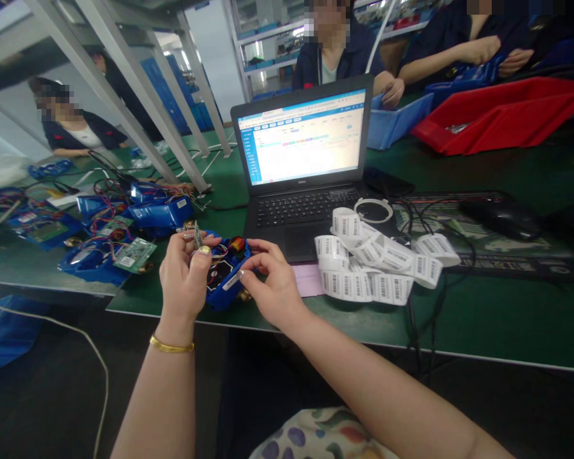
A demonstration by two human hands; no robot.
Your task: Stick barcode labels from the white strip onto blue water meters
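My left hand [187,274] holds a small green circuit board [197,234] upright by its edge, just above a blue plastic housing [224,271] with wires inside. That housing rests at the table's near edge. My right hand [272,280] pinches a small white barcode label [233,279] against the housing's inner face. A loose strip of white barcode labels [375,261] lies piled to the right, partly over the open laptop [306,172].
More blue housings with green boards [124,236] lie at the left. A black mouse [502,217] sits at the right, a red bin [502,118] and a blue bin [392,121] behind. Other people work at the far side. Cables hang over the near edge.
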